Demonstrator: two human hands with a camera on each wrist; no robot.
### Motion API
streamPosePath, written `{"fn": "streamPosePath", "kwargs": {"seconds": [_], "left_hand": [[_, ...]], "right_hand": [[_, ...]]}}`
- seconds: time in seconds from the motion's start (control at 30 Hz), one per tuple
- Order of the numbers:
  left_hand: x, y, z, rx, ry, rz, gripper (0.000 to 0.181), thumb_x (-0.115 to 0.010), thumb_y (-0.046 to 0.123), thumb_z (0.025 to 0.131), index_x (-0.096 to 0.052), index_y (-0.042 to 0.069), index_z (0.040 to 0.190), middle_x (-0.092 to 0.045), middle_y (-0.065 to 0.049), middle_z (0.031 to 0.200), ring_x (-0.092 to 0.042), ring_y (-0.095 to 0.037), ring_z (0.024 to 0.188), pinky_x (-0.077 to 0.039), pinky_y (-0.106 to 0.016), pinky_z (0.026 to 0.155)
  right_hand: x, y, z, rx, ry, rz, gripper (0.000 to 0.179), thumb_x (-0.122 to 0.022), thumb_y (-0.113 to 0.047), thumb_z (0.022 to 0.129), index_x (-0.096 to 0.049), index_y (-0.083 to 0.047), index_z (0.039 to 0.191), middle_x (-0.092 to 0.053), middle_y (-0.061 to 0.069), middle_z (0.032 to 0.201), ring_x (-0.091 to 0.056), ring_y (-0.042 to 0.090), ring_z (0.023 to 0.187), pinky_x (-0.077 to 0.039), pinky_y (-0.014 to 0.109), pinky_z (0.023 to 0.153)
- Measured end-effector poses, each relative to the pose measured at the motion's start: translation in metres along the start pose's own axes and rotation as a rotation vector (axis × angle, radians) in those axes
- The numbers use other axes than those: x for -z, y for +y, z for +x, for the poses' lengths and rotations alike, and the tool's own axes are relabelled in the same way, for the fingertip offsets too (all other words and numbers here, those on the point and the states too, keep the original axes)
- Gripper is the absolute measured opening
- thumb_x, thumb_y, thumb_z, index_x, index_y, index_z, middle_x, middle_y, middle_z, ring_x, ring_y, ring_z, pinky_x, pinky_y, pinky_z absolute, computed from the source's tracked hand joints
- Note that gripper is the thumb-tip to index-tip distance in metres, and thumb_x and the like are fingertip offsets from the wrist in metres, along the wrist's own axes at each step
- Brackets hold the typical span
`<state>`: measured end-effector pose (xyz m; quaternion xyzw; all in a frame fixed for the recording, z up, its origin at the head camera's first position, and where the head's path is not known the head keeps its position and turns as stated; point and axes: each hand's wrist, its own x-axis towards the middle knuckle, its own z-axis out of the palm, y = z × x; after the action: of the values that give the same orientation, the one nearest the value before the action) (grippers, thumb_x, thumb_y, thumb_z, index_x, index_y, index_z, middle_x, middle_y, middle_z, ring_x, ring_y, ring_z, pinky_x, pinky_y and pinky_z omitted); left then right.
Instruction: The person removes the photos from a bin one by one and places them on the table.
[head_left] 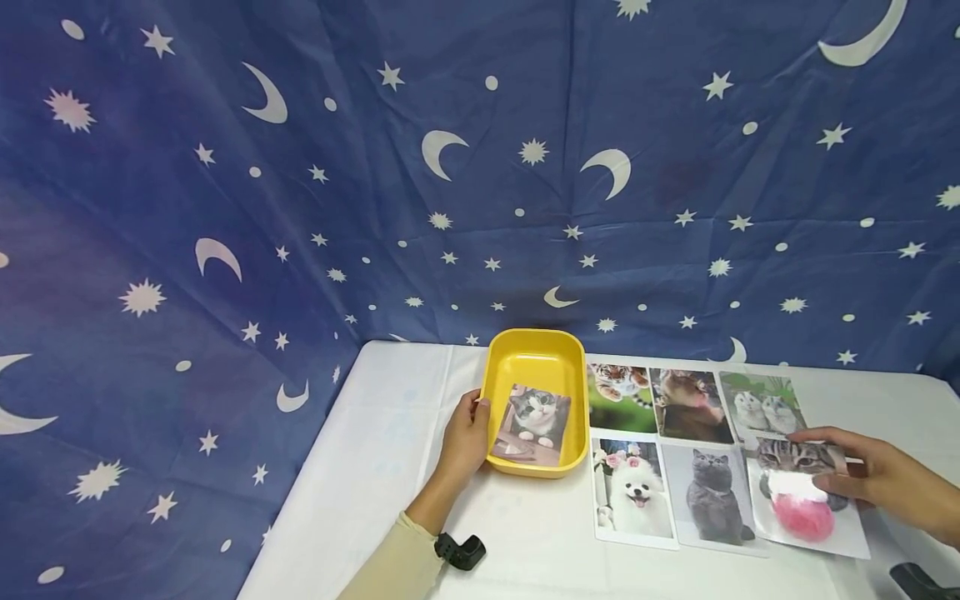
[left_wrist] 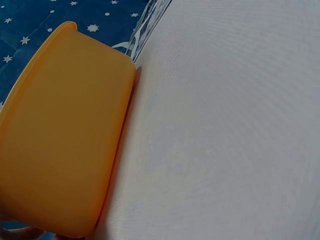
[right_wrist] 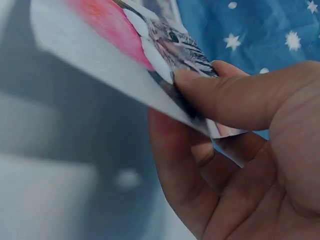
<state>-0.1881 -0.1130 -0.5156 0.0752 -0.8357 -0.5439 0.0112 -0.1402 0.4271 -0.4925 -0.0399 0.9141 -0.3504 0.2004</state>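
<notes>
My left hand (head_left: 467, 435) grips the left side of a yellow plastic tub (head_left: 497, 358), thumb at its rim. Inside the tub lies a photo card (head_left: 531, 428) of a grey-and-white kitten. In the left wrist view the tub's outer wall (left_wrist: 65, 130) fills the left side, and only a bit of fingers shows at the lower corner. Over at the right, my right hand (head_left: 888, 479) pinches the right edge of a photo card (head_left: 804, 517) showing a tabby cat with a pink ball. The right wrist view shows this card tilted, its edge between thumb and fingers.
Beside the tub, cards lie in two rows: a tiger (head_left: 618, 400), a brown animal (head_left: 692, 408), two small pale animals (head_left: 763, 408), a white dog (head_left: 633, 492) and a grey cat (head_left: 712, 500). A blue star-patterned curtain (head_left: 510, 183) hangs behind the white table (head_left: 390, 417).
</notes>
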Motion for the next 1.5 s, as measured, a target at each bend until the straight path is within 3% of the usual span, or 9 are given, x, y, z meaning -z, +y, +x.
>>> {"fn": "streamPosePath", "kwargs": {"seconds": [0.1, 0.2, 0.37, 0.67, 0.77, 0.9, 1.1, 1.3, 1.5], "left_hand": [[0.001, 0.000, -0.001, 0.001, 0.000, -0.006, 0.040, -0.044, 0.030, 0.110, -0.054, 0.010, 0.143, -0.066, -0.009, 0.117, -0.061, -0.021, 0.103, -0.050, -0.043, 0.095], [0.001, 0.000, -0.002, -0.002, -0.001, -0.011, 0.040, -0.044, 0.030, 0.110, -0.054, 0.009, 0.143, -0.066, -0.010, 0.118, -0.062, -0.022, 0.104, -0.051, -0.044, 0.096], [0.001, 0.000, -0.001, -0.004, -0.011, -0.022, 0.041, -0.044, 0.030, 0.110, -0.052, 0.009, 0.145, -0.065, -0.010, 0.122, -0.062, -0.023, 0.107, -0.051, -0.045, 0.097], [0.002, 0.002, -0.002, -0.002, -0.017, -0.023, 0.042, -0.043, 0.030, 0.110, -0.051, 0.008, 0.145, -0.065, -0.011, 0.124, -0.062, -0.024, 0.109, -0.050, -0.046, 0.099], [0.001, 0.002, -0.002, -0.008, -0.010, -0.024, 0.041, -0.044, 0.030, 0.110, -0.052, 0.008, 0.144, -0.065, -0.012, 0.122, -0.062, -0.024, 0.108, -0.050, -0.046, 0.099], [0.002, 0.003, -0.002, -0.011, -0.006, -0.023, 0.040, -0.044, 0.029, 0.110, -0.053, 0.008, 0.143, -0.066, -0.012, 0.120, -0.062, -0.024, 0.106, -0.050, -0.046, 0.098], [0.002, 0.001, -0.002, -0.017, -0.016, -0.023, 0.041, -0.043, 0.029, 0.110, -0.052, 0.008, 0.144, -0.065, -0.012, 0.121, -0.062, -0.024, 0.107, -0.050, -0.046, 0.097], [0.001, 0.000, -0.001, -0.007, -0.022, -0.021, 0.042, -0.043, 0.030, 0.111, -0.051, 0.008, 0.145, -0.065, -0.011, 0.124, -0.061, -0.024, 0.110, -0.050, -0.046, 0.098], [0.002, 0.001, -0.001, -0.003, -0.014, -0.021, 0.042, -0.043, 0.031, 0.110, -0.051, 0.008, 0.145, -0.065, -0.011, 0.124, -0.062, -0.025, 0.111, -0.050, -0.047, 0.099]], "right_hand": [[-0.009, 0.010, -0.003, 0.033, 0.063, -0.075, 0.072, -0.081, -0.027, 0.085, -0.050, -0.001, 0.145, -0.040, 0.038, 0.146, -0.063, 0.014, 0.107, -0.054, 0.025, 0.069], [-0.019, 0.012, -0.004, 0.019, 0.140, -0.221, 0.067, -0.085, -0.026, 0.079, -0.058, -0.004, 0.137, -0.062, 0.024, 0.119, -0.050, -0.002, 0.082, -0.044, 0.022, 0.061], [-0.027, 0.005, -0.002, -0.034, 0.186, -0.361, 0.075, -0.089, -0.027, 0.075, -0.055, 0.002, 0.136, -0.054, 0.004, 0.082, -0.046, 0.015, 0.068, -0.041, 0.030, 0.056], [-0.027, -0.011, 0.004, -0.036, 0.259, -0.503, 0.081, -0.092, -0.034, 0.069, -0.057, 0.005, 0.130, -0.051, 0.020, 0.097, -0.049, 0.025, 0.077, -0.047, 0.040, 0.059], [-0.028, -0.036, 0.014, 0.013, 0.247, -0.528, 0.077, -0.092, -0.033, 0.071, -0.058, 0.000, 0.131, -0.053, 0.020, 0.100, -0.055, 0.027, 0.078, -0.051, 0.044, 0.057], [-0.036, -0.090, 0.032, 0.195, 0.280, -0.517, 0.067, -0.089, -0.030, 0.076, -0.062, -0.004, 0.133, -0.059, 0.016, 0.104, -0.061, 0.024, 0.079, -0.053, 0.043, 0.059], [-0.057, -0.177, 0.069, 0.453, 0.298, -0.406, 0.053, -0.086, -0.022, 0.082, -0.066, -0.014, 0.131, -0.059, 0.005, 0.102, -0.053, 0.008, 0.072, -0.048, 0.026, 0.060], [-0.080, -0.249, 0.113, 0.508, 0.156, -0.228, 0.050, -0.085, -0.020, 0.084, -0.067, -0.015, 0.131, -0.061, 0.006, 0.107, -0.063, 0.020, 0.090, -0.057, 0.030, 0.075], [-0.103, -0.294, 0.154, 0.466, -0.006, -0.135, 0.051, -0.084, -0.019, 0.084, -0.066, -0.012, 0.131, -0.064, 0.014, 0.115, -0.065, 0.023, 0.094, -0.055, 0.037, 0.082]]}}
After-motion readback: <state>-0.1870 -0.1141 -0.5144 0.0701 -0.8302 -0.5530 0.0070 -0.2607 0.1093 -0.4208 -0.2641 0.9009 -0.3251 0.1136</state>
